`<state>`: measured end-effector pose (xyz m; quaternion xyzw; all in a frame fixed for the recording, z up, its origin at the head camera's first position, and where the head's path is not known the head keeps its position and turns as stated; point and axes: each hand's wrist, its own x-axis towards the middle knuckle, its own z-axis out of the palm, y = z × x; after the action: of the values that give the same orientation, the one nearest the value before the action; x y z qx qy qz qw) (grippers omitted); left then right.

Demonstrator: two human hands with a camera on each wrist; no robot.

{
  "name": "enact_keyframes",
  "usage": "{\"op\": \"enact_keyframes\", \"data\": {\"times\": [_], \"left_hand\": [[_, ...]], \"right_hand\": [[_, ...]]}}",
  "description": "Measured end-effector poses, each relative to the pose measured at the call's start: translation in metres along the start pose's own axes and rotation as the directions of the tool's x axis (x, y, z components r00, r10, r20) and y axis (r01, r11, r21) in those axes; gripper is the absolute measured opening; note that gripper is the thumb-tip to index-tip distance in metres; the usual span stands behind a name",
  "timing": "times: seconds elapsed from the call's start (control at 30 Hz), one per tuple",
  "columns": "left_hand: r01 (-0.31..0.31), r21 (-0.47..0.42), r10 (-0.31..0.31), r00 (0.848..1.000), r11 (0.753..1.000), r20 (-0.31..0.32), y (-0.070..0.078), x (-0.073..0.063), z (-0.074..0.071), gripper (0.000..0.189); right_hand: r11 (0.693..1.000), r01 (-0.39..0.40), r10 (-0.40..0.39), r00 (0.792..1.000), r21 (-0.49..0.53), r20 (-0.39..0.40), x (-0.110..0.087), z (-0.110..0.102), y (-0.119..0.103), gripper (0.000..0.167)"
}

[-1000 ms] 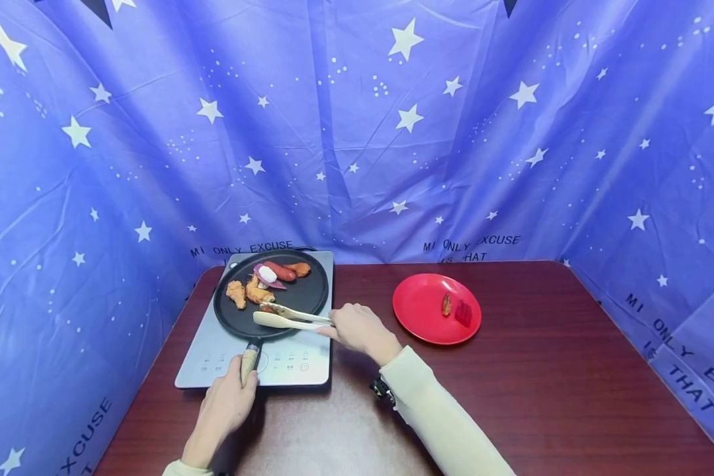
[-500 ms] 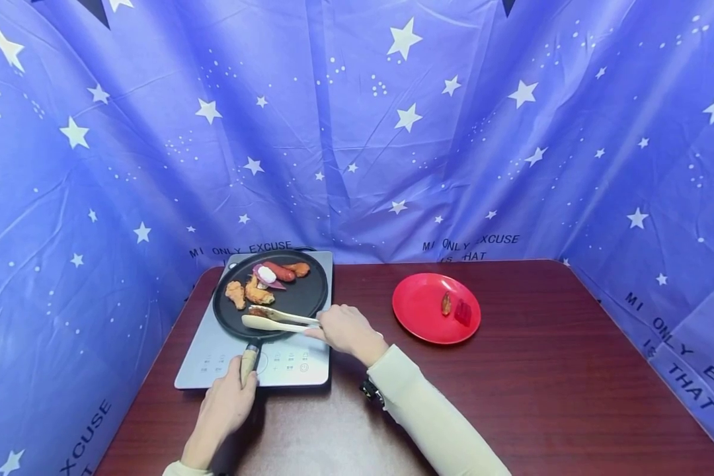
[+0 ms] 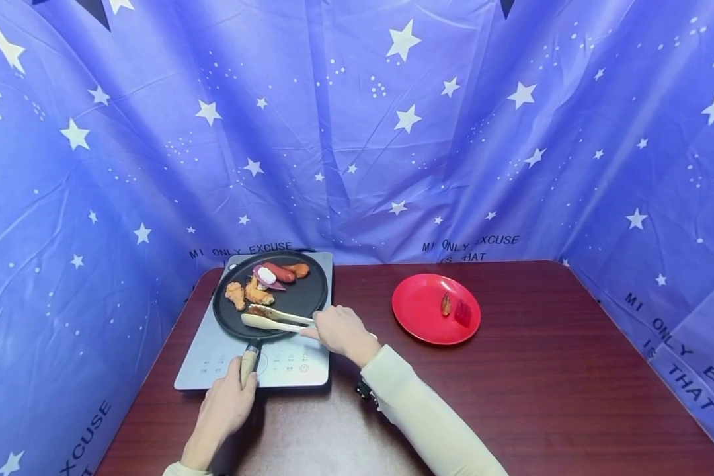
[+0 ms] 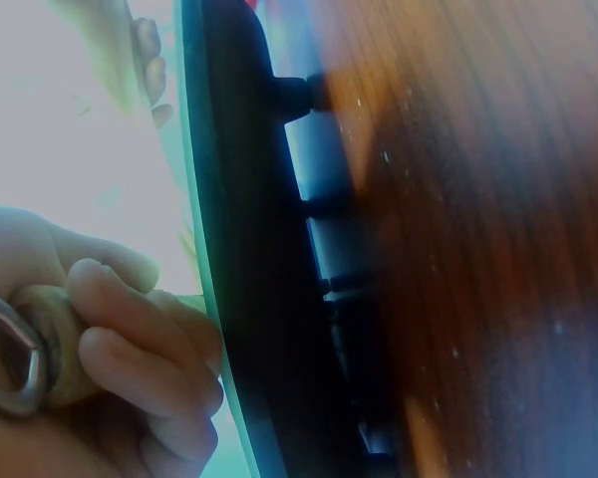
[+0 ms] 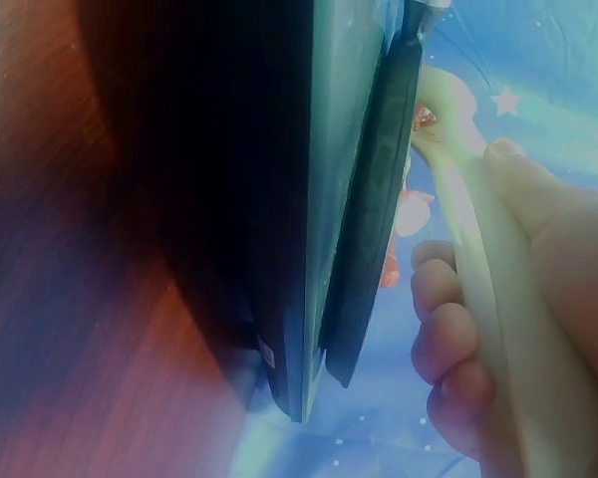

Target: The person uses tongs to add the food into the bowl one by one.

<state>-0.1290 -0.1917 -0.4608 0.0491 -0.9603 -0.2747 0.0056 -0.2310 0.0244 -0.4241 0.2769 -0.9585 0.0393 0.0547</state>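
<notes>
My left hand (image 3: 229, 400) grips the wooden-looking handle (image 3: 248, 361) of a round black frying pan (image 3: 303, 301). In the left wrist view, its fingers curl round the handle's end, which has a metal hanging ring. Cream tongs (image 3: 288, 326) are held in my right hand (image 3: 340, 330), their tips low over the pan's front part. A small brown piece of food (image 3: 259, 311) shows at the tips; I cannot tell whether they pinch it. Behind them in the pan lie a chicken drumstick (image 3: 235, 295), a fried wing-like piece (image 3: 258, 292), a red sausage (image 3: 281, 272) and a purple-and-white piece (image 3: 267, 275).
Under the pan is a silver induction cooker (image 3: 214, 367) with touch controls along its front. To the right, a red plate (image 3: 413, 307) holds a brown piece (image 3: 446, 304) and a dark red piece (image 3: 463, 313). A blue star-patterned curtain (image 3: 357, 132) surrounds the dark wooden table (image 3: 541, 344).
My right hand has shifted left with the tongs, bringing their tips further left over the pan, mostly in the first half second. My left hand keeps its hold on the handle.
</notes>
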Motion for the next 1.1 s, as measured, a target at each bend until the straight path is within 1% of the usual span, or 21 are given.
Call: {"op": "enact_keyframes", "data": {"times": [0.2, 0.73, 0.93, 1.1], "left_hand": [[-0.002, 0.001, 0.002, 1.0, 1.0, 0.0, 0.0, 0.0, 0.0, 0.047], [0.01, -0.005, -0.01, 1.0, 1.0, 0.016, -0.001, 0.001, 0.001, 0.048], [-0.001, -0.005, 0.001, 1.0, 1.0, 0.006, -0.003, 0.001, 0.002, 0.047], [0.001, -0.005, -0.001, 1.0, 1.0, 0.007, -0.002, 0.001, 0.001, 0.047]], "right_hand": [[1.0, -0.01, 0.01, 1.0, -0.016, -0.011, 0.001, -0.001, -0.002, 0.046], [0.997, -0.046, 0.047, 0.999, -0.059, 0.025, 0.01, -0.008, -0.005, 0.05], [0.997, -0.06, 0.062, 0.998, -0.054, 0.034, 0.014, -0.006, -0.004, 0.05], [0.997, -0.064, 0.066, 0.998, -0.051, 0.025, 0.016, -0.003, -0.004, 0.05]]}}
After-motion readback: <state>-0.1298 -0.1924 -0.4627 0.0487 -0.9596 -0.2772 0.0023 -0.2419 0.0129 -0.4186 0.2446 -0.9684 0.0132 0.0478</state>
